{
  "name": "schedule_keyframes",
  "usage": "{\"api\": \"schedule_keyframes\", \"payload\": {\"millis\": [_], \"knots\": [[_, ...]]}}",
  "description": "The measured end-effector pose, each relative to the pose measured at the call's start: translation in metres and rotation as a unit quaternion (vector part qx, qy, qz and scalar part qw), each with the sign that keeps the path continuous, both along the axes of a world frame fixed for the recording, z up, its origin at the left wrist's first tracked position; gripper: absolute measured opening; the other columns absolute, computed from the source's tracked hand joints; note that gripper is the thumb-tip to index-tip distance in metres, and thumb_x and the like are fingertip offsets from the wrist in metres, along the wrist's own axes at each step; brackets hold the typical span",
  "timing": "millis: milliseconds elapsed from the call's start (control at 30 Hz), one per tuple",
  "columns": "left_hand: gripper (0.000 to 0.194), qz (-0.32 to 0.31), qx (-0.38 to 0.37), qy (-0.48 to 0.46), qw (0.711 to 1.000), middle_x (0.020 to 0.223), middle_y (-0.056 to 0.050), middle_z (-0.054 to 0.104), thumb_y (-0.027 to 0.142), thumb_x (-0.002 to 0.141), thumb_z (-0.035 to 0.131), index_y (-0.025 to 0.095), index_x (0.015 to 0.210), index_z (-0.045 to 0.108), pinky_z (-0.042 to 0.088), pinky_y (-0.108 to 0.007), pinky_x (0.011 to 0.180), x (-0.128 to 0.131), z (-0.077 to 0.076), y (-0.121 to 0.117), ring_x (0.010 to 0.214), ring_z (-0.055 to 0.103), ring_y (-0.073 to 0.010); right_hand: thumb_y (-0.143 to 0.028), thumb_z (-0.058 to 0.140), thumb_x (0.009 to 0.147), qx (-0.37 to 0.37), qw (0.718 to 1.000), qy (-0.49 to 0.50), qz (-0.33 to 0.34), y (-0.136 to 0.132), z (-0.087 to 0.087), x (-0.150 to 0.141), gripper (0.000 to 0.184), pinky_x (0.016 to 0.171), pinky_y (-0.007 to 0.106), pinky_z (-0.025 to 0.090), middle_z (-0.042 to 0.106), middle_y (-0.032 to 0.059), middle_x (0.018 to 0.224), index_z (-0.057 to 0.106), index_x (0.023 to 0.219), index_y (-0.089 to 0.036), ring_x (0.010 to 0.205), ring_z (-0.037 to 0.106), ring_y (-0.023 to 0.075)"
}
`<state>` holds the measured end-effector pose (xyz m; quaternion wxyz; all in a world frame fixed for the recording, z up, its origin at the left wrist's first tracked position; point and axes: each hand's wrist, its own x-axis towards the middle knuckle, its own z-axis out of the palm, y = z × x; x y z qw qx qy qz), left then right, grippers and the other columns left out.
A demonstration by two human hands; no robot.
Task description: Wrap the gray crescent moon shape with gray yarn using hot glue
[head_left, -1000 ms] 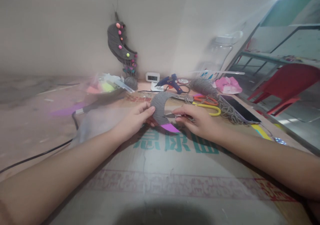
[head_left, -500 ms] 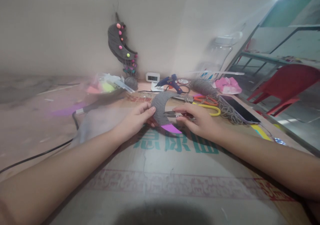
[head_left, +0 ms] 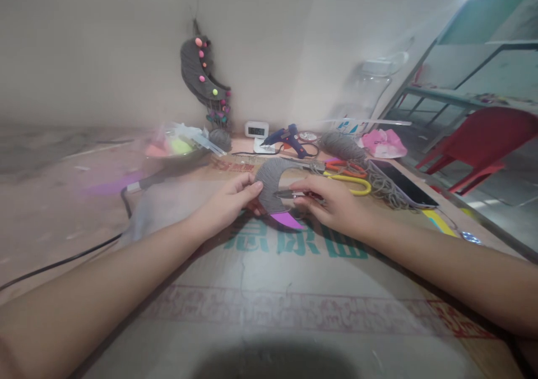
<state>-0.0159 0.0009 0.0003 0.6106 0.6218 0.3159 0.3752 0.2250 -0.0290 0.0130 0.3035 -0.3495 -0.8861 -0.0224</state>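
Note:
My left hand [head_left: 241, 195] is closed on the outer curve of a crescent shape [head_left: 271, 184] wrapped in grey yarn. The lower tip of the crescent is bare purple card [head_left: 288, 220]. Between the thumb and fingers of my right hand [head_left: 325, 199] are small thread snips [head_left: 286, 193], their pointed metal blades directed left against the crescent's inner curve. Fingers partly cover the snips' handles. Both hands are over a cardboard sheet [head_left: 269, 278] with green and red print.
Behind my hands stand a blue glue gun [head_left: 290, 139] and a small white clock [head_left: 256, 129]. Scissors [head_left: 353, 184], grey yarn [head_left: 342, 143] and a phone [head_left: 401, 183] lie at right. A decorated grey crescent [head_left: 195, 70] hangs on the wall; a bowl of colourful bits [head_left: 176, 149] sits left.
The crescent has tilted slightly and its purple tip has shifted a little down and left. My right hand with the snips has barely moved.

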Motion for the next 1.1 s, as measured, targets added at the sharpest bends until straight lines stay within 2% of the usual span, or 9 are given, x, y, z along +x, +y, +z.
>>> {"api": "schedule_keyframes", "payload": {"millis": [200,400,633,1100], "knots": [[0.024,0.006,-0.002,0.001,1.0,0.067,0.002,0.063,0.039,0.088,0.062,0.017,0.083,0.054,0.048,-0.023,0.062,0.0011,-0.0008,0.0002,0.061,0.061,-0.0109,-0.021,0.055,0.094,-0.013,1.0,0.003,0.0,-0.001,0.0015,-0.0011,0.018,0.075,0.031,0.053,0.074,0.007,0.096,0.066,0.109,-0.018,0.086,0.069,0.0195],[0.024,0.019,0.01,0.01,1.0,0.064,0.002,0.062,0.038,0.088,0.062,0.018,0.078,0.052,0.047,-0.024,0.06,0.0026,-0.001,-0.0003,0.059,0.06,-0.0114,-0.027,0.055,0.096,0.004,0.997,0.072,-0.029,-0.0015,-0.0036,-0.0009,0.016,0.071,0.03,0.053,0.073,0.0068,0.094,0.066,0.105,-0.019,0.081,0.067,0.0184],[0.023,0.02,0.024,0.025,0.999,0.063,0.003,0.062,0.038,0.088,0.061,0.018,0.081,0.053,0.046,-0.023,0.061,0.0034,0.0006,-0.0043,0.059,0.059,-0.0109,-0.031,0.058,0.095,0.008,1.0,0.001,-0.003,-0.0019,-0.004,-0.0021,0.023,0.079,0.035,0.053,0.073,0.0097,0.104,0.064,0.114,-0.018,0.092,0.068,0.0222],[0.027,0.009,0.03,0.023,0.999,0.063,0.003,0.061,0.042,0.086,0.064,0.018,0.08,0.053,0.047,-0.023,0.06,0.0035,-0.0011,-0.0025,0.059,0.06,-0.0111,-0.027,0.053,0.097,-0.007,1.0,0.019,-0.002,0.0023,-0.0037,-0.0023,0.018,0.076,0.031,0.052,0.074,0.0066,0.097,0.066,0.107,-0.019,0.087,0.068,0.0194]]}}
